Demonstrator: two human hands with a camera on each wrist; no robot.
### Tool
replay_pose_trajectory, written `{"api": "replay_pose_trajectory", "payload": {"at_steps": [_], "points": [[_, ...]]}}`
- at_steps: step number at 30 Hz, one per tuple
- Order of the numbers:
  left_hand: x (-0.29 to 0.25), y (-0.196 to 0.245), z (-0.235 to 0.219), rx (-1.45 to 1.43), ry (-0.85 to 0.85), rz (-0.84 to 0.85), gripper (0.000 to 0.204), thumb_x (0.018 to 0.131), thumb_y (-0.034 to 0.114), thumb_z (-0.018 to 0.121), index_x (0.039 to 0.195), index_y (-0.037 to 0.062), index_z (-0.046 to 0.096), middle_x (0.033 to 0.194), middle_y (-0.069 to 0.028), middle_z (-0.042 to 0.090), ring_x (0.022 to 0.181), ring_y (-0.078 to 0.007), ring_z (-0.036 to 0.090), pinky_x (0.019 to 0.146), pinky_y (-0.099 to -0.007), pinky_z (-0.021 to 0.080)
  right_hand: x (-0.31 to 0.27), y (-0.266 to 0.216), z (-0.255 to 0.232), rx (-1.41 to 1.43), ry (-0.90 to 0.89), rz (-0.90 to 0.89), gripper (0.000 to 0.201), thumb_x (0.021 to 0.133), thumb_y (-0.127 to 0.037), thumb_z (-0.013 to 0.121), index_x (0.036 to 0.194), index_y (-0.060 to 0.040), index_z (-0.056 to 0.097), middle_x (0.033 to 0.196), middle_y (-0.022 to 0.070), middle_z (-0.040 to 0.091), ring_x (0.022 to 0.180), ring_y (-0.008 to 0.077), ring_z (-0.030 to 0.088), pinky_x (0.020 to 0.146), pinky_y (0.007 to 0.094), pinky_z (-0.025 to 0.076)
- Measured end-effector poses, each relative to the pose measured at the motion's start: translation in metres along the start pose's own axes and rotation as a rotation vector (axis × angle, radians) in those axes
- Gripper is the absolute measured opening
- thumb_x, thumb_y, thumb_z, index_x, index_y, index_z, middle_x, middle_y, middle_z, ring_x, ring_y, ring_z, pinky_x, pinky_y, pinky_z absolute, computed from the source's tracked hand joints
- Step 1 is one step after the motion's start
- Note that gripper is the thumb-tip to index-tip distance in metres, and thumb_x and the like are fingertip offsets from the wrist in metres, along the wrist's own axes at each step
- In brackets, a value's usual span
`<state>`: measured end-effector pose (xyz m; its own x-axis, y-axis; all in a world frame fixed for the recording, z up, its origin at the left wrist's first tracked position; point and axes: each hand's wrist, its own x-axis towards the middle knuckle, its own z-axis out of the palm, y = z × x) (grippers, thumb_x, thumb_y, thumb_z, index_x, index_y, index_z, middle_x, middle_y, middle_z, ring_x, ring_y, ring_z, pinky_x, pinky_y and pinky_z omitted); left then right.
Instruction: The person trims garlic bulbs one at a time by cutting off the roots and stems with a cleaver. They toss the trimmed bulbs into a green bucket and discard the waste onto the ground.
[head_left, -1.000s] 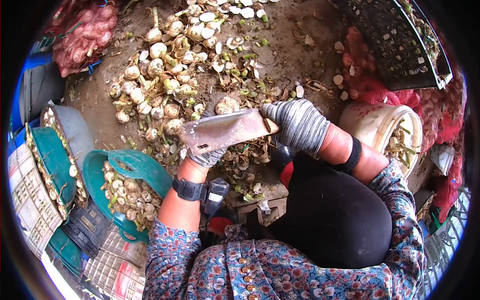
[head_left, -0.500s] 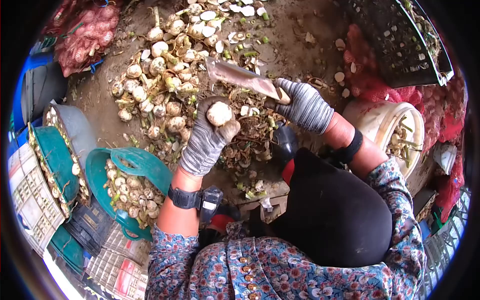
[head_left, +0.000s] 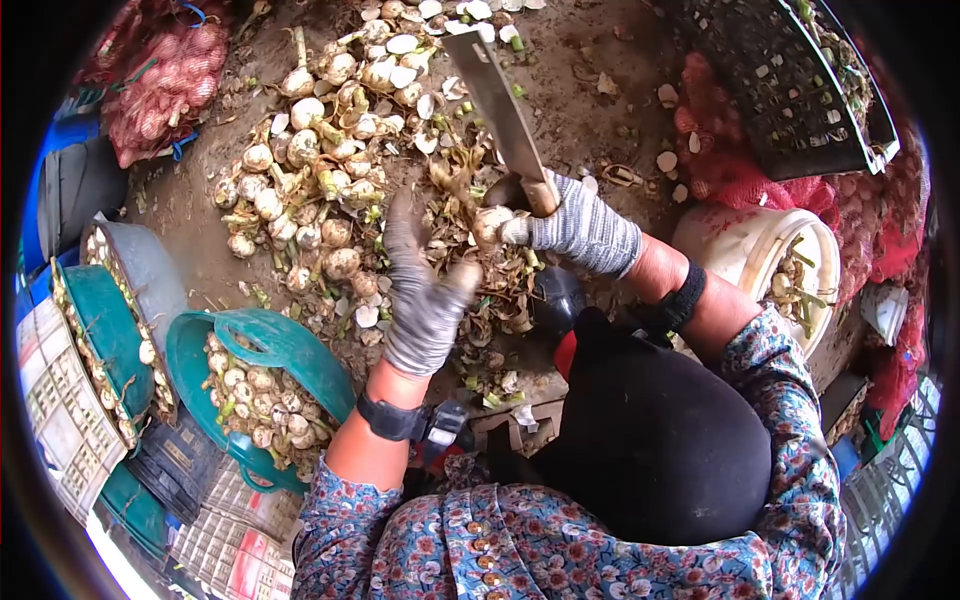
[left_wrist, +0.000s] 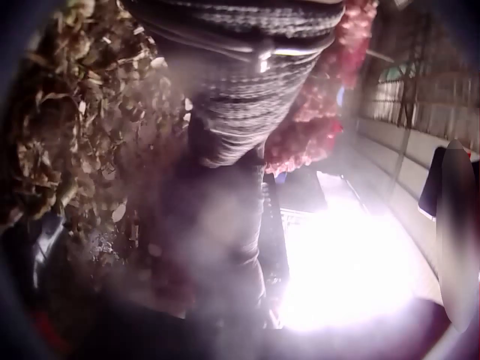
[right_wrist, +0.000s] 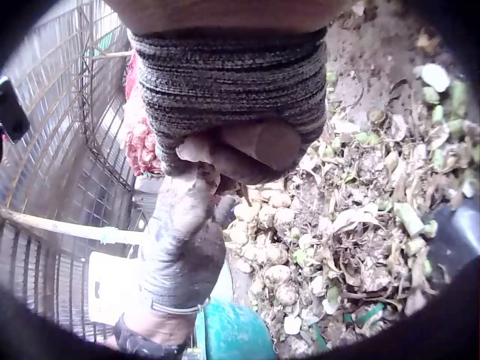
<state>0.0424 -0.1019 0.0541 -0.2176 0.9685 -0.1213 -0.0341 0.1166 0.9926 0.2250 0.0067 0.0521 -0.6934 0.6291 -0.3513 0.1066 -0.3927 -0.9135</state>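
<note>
My gloved right hand (head_left: 585,228) grips the wooden handle of a cleaver (head_left: 497,110), its blade tilted up and away to the left. The thumb of that same hand holds a pale garlic bulb (head_left: 490,226) beside the handle. Just left of the bulb, my gloved left hand (head_left: 425,312) has its fingers stretched out and thumb apart, holding nothing. In the right wrist view the butt of the cleaver handle (right_wrist: 268,144) shows in the right fist, with the left hand (right_wrist: 184,240) close by. Glare and blur cover much of the left wrist view, where the left glove (left_wrist: 240,105) shows.
Garlic bulbs with cut stems (head_left: 310,190) lie heaped on the ground, with dry leaf scraps (head_left: 500,290) nearer me. A green tub of bulbs (head_left: 190,350) stands left. On the right are a white bucket (head_left: 740,235), a black crate (head_left: 770,100) and red net sacks (head_left: 715,130).
The garlic bulb has passed from my left hand to my right hand. My left fingers have opened, and the cleaver has swung from lying across to pointing up and away.
</note>
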Motion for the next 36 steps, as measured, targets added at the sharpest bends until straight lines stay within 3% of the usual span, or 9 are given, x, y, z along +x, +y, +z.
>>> {"api": "replay_pose_trajectory", "payload": {"at_steps": [3, 10, 13, 16, 17, 24, 29, 32, 36], "points": [[0.0, 0.0, -0.002, -0.55, 0.029, -0.464, 0.07, 0.089, 0.04, 0.067, 0.146, 0.0066, 0.041, 0.14, -0.0092, 0.05, 0.128, -0.0217, 0.047, 0.108, -0.0376, 0.035, 0.0, -0.009, -0.002, -0.227, -0.1, 0.038, 0.046, 0.084, -0.025, 0.08, 0.12, -0.0039, 0.061, 0.106, 0.0062, 0.067, 0.1, 0.0131, 0.061, 0.09, 0.031, 0.05], [0.012, 0.01, -0.002, -0.047, 0.003, -0.393, 0.031, 0.104, 0.025, 0.051, 0.124, 0.0029, 0.059, 0.113, -0.0076, 0.068, 0.103, -0.0161, 0.062, 0.093, -0.0309, 0.049, -0.015, -0.013, -0.007, -0.686, 0.007, -0.037, 0.043, 0.079, -0.032, 0.08, 0.111, -0.0082, 0.061, 0.087, 0.0159, 0.067, 0.081, 0.0347, 0.066, 0.074, 0.0418, 0.051], [-0.004, -0.046, -0.034, 1.194, -0.117, 0.432, 0.033, 0.104, 0.02, 0.048, 0.128, -0.0005, 0.057, 0.118, -0.0153, 0.066, 0.108, -0.0301, 0.062, 0.1, -0.0368, 0.046, -0.02, -0.034, -0.006, -0.869, -0.125, 0.029, 0.041, 0.079, -0.027, 0.078, 0.112, -0.0094, 0.062, 0.087, 0.0155, 0.069, 0.083, 0.0371, 0.067, 0.075, 0.0425, 0.053], [-0.01, 0.028, -0.038, 0.395, -0.078, -0.396, 0.037, 0.103, 0.023, 0.05, 0.129, -0.0013, 0.057, 0.12, -0.0175, 0.065, 0.112, -0.0343, 0.061, 0.102, -0.04, 0.046, -0.013, -0.01, -0.015, -0.854, -0.151, 0.266, 0.04, 0.081, -0.024, 0.073, 0.118, -0.0104, 0.063, 0.09, 0.0183, 0.071, 0.086, 0.0375, 0.068, 0.077, 0.0421, 0.054], [-0.03, -0.003, -0.07, 0.627, -0.05, 0.147, 0.037, 0.101, 0.028, 0.053, 0.122, -0.0016, 0.061, 0.117, -0.0179, 0.065, 0.11, -0.0329, 0.062, 0.098, -0.0392, 0.048, -0.015, 0.005, -0.022, -0.94, -0.092, 0.243, 0.036, 0.081, -0.021, 0.073, 0.113, -0.0077, 0.064, 0.085, 0.0168, 0.07, 0.08, 0.0349, 0.068, 0.073, 0.041, 0.053], [-0.061, 0.162, -0.197, 1.379, -0.454, -0.685, 0.037, 0.087, 0.024, 0.07, 0.12, 0.0073, 0.064, 0.107, -0.0167, 0.069, 0.1, -0.0328, 0.066, 0.089, -0.0414, 0.052, -0.022, 0.04, -0.028, -0.922, 0.142, 0.157, 0.03, 0.087, -0.021, 0.073, 0.11, -0.0042, 0.065, 0.079, 0.0138, 0.069, 0.07, 0.0275, 0.066, 0.067, 0.0388, 0.052], [-0.047, 0.101, -0.172, 0.964, -0.109, -0.484, 0.048, 0.093, 0.025, 0.067, 0.134, 0.0041, 0.054, 0.124, -0.0191, 0.065, 0.115, -0.0283, 0.063, 0.098, -0.0372, 0.049, -0.004, 0.029, -0.01, -0.988, 0.042, 0.195, 0.04, 0.087, -0.028, 0.075, 0.117, -0.0053, 0.063, 0.082, 0.0159, 0.067, 0.071, 0.0276, 0.064, 0.07, 0.0376, 0.052], [-0.014, 0.01, -0.156, 1.056, 0.068, -0.758, 0.071, 0.093, 0.049, 0.062, 0.144, 0.0034, 0.042, 0.143, -0.0219, 0.051, 0.131, -0.037, 0.051, 0.11, -0.0412, 0.041, -0.009, 0.035, -0.006, -1.088, 0.036, 0.076, 0.045, 0.087, -0.03, 0.075, 0.122, -0.0058, 0.062, 0.083, 0.0171, 0.067, 0.072, 0.0293, 0.064, 0.071, 0.0383, 0.052], [-0.006, -0.069, -0.111, 0.578, 0.745, -0.847, 0.076, 0.085, 0.03, 0.079, 0.142, 0.0023, 0.037, 0.122, -0.0231, 0.062, 0.102, -0.0294, 0.065, 0.094, -0.042, 0.052, -0.016, 0.037, -0.006, -0.89, 0.046, 0.344, 0.047, 0.087, -0.03, 0.074, 0.125, -0.0064, 0.059, 0.086, 0.0181, 0.068, 0.077, 0.032, 0.064, 0.074, 0.0397, 0.052]]}}
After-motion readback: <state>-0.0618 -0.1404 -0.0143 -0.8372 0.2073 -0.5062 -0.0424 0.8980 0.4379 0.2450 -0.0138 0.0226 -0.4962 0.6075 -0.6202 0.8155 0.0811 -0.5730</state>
